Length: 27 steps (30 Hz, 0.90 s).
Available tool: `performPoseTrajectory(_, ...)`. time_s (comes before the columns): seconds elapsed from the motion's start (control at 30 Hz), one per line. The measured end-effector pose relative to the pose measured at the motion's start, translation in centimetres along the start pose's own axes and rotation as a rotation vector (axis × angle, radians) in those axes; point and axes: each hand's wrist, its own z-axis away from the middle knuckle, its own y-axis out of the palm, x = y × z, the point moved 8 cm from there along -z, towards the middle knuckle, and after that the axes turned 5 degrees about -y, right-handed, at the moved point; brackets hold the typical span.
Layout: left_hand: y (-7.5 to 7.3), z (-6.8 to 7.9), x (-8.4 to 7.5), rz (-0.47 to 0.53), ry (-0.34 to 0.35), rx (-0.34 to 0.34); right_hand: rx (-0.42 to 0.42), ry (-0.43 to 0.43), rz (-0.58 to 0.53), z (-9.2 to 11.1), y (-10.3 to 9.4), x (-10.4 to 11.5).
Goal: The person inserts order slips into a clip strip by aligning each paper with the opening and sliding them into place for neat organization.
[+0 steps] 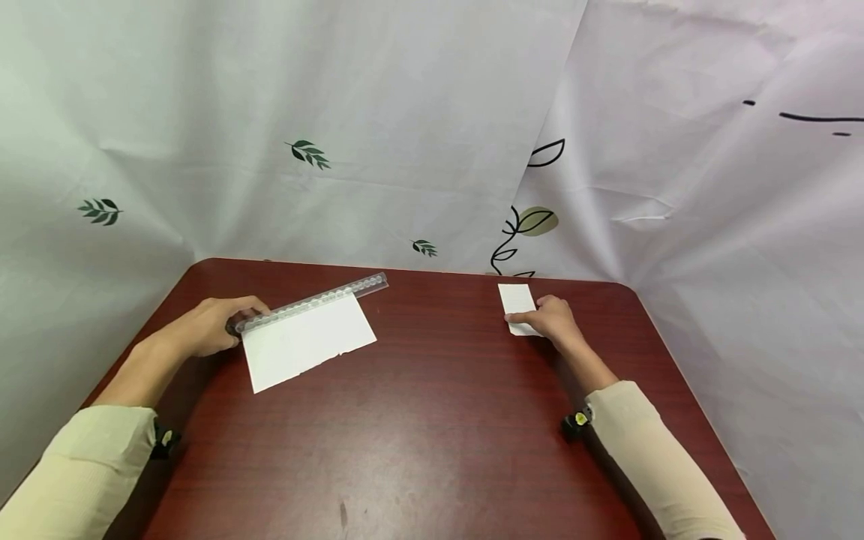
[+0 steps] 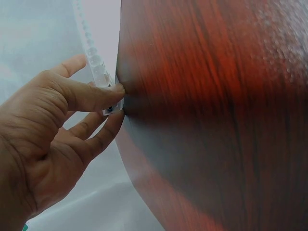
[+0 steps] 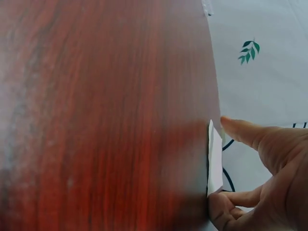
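Note:
At the left of the head view, my left hand (image 1: 212, 326) pinches the near-left end of a clear plastic ruler (image 1: 317, 300). A white sheet of paper (image 1: 307, 345) with a ragged lower edge lies along the ruler. Thumb and fingers meet on the ruler end in the left wrist view; a small dark part there is mostly hidden. Over at the far right, my right hand (image 1: 556, 321) holds a small white paper piece (image 1: 516, 298) across its width. Its thumb is stretched to one side edge, and curled fingers (image 3: 224, 207) touch the other.
Everything lies on a dark red wood-grain table (image 1: 418, 420) with rounded far corners. A white cloth backdrop (image 1: 405, 112) with printed leaves closes off the back and both sides. Dark wrist devices (image 1: 574, 426) sit at the sleeve cuffs.

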Motion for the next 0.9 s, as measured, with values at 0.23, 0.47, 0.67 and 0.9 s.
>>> performPoseTrajectory(0.23, 0.0, -0.1, -0.2, -0.003, 0.012, -0.006, -0.015, -0.005, 0.142, 0.2, 0.2, 0.5)
performPoseTrajectory(0.47, 0.1, -0.1, -0.1, -0.006, 0.009, -0.006, -0.02, 0.02, 0.199, 3.5, -1.2, 4.2)
performPoseTrajectory(0.67, 0.0, 0.0, -0.2, -0.006, 0.002, -0.005, -0.028, 0.038, 0.214, 1.6, -0.7, 3.1)
performPoseTrajectory(0.9, 0.0, 0.0, -0.2, 0.002, -0.001, -0.009, -0.008, 0.1, 0.232, -0.6, 0.2, 1.1)
